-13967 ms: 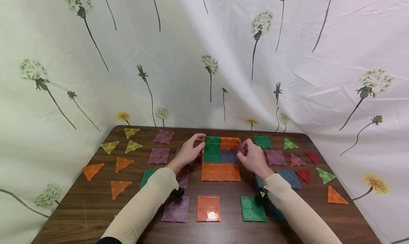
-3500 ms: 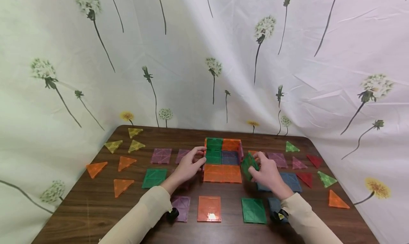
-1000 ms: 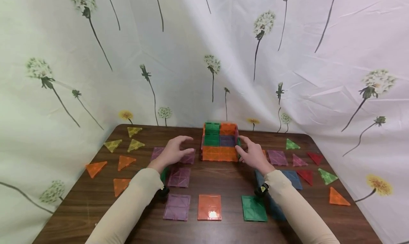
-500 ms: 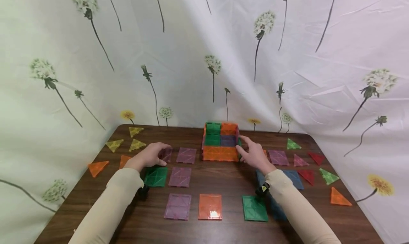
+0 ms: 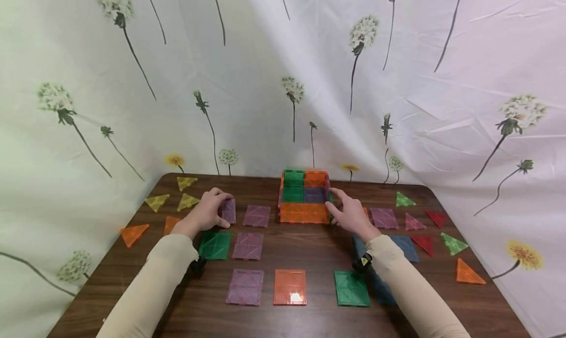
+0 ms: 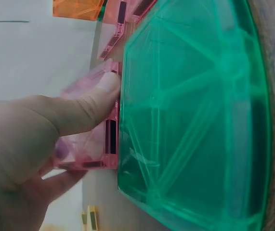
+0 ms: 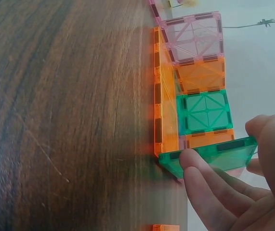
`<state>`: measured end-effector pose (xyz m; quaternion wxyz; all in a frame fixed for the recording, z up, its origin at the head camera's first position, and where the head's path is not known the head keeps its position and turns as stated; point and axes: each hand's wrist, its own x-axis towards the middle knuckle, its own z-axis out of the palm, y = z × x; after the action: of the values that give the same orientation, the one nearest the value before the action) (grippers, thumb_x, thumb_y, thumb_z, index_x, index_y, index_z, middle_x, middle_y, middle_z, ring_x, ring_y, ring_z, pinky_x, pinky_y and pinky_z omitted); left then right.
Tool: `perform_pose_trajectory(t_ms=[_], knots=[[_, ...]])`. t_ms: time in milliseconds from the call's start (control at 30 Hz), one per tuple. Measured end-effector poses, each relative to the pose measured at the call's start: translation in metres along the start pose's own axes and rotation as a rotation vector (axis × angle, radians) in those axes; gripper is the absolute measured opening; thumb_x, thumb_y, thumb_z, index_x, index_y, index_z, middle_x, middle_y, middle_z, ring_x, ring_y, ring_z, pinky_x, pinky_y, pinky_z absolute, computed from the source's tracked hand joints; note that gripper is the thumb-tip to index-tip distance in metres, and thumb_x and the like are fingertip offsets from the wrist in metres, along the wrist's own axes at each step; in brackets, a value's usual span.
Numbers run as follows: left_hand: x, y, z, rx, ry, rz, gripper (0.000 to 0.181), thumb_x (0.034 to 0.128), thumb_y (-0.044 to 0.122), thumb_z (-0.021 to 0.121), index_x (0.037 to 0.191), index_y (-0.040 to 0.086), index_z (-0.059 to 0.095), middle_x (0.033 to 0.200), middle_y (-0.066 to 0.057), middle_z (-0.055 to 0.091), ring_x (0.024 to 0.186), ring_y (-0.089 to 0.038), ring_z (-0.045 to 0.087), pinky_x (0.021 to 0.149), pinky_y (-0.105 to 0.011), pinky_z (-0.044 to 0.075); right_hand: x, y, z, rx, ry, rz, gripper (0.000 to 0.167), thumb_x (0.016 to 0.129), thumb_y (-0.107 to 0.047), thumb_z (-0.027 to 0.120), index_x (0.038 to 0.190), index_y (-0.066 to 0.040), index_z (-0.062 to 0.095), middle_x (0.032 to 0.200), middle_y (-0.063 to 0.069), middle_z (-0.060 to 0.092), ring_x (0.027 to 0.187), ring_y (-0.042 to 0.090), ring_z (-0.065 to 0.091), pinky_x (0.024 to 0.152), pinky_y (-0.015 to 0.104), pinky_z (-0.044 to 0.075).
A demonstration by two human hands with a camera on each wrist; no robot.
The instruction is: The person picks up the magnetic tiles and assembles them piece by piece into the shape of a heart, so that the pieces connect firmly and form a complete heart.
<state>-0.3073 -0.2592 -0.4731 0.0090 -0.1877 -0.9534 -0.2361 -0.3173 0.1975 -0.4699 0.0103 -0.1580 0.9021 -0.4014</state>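
My left hand (image 5: 208, 212) pinches a purple square magnetic tile (image 5: 229, 211) between thumb and fingers, tilted up off the table. In the left wrist view, the thumb lies across this tile (image 6: 91, 139), behind a large green square tile (image 6: 176, 110). At the back centre stands an open box of magnetic tiles, with an orange front wall (image 5: 305, 213). My right hand (image 5: 349, 212) holds a green square tile (image 7: 224, 156) upright against the box's right side, fingers and thumb at its edges. The head view mostly hides that green tile behind the hand.
Purple tiles (image 5: 256, 215) and a green tile (image 5: 215, 245) lie left of centre. An orange tile (image 5: 290, 287) and another green tile (image 5: 352, 289) lie in front. Blue tiles (image 5: 404, 248) are partly under the right arm. Triangles, yellow (image 5: 156, 202) and red (image 5: 423, 244) among them, line both sides.
The green tile has gone from the right hand's lifted grip to the box's right side. The box sits farther back. My left hand has moved left from the box and tilted up a purple tile.
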Motion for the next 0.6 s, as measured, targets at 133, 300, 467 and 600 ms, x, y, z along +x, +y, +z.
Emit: perform_pose_trajectory(t_ms=[133, 300, 467, 600], knots=[[0.001, 0.001, -0.001, -0.091, 0.081, 0.015, 0.057, 0.0854, 0.007, 0.088, 0.136, 0.006, 0.062, 0.127, -0.022, 0.056, 0.110, -0.040, 0.056, 0.089, -0.057, 0.054, 0.000, 0.000, 0.000, -0.004, 0.001, -0.003, 0.062, 0.108, -0.039, 0.060, 0.162, -0.016, 0.039, 0.100, 0.015, 0.075, 0.070, 0.025, 0.074, 0.057, 0.036, 0.057], [0.000, 0.001, 0.000, -0.199, 0.193, 0.029, 0.031, 0.0938, 0.006, 0.079, 0.123, 0.012, 0.072, 0.116, -0.014, 0.072, 0.098, -0.030, 0.068, 0.080, -0.048, 0.058, 0.001, 0.000, 0.001, -0.016, 0.008, -0.007, 0.062, 0.108, -0.039, 0.059, 0.162, -0.017, 0.039, 0.100, 0.013, 0.075, 0.069, 0.023, 0.074, 0.057, 0.037, 0.055], [0.000, 0.012, -0.005, -0.307, 0.273, 0.036, 0.021, 0.0966, 0.011, 0.077, 0.118, 0.014, 0.076, 0.107, -0.008, 0.077, 0.088, -0.022, 0.070, 0.074, -0.036, 0.058, 0.001, 0.000, 0.001, -0.029, 0.015, -0.001, 0.061, 0.109, -0.040, 0.059, 0.162, -0.018, 0.039, 0.100, 0.012, 0.075, 0.069, 0.023, 0.074, 0.057, 0.038, 0.054], [0.001, 0.037, -0.015, -0.382, 0.275, 0.069, 0.022, 0.0977, 0.016, 0.077, 0.119, 0.014, 0.077, 0.111, -0.007, 0.077, 0.090, -0.019, 0.073, 0.074, -0.030, 0.059, 0.001, 0.000, 0.001, -0.029, 0.015, 0.002, 0.061, 0.109, -0.041, 0.058, 0.162, -0.018, 0.040, 0.100, 0.012, 0.075, 0.069, 0.023, 0.074, 0.058, 0.038, 0.054]])
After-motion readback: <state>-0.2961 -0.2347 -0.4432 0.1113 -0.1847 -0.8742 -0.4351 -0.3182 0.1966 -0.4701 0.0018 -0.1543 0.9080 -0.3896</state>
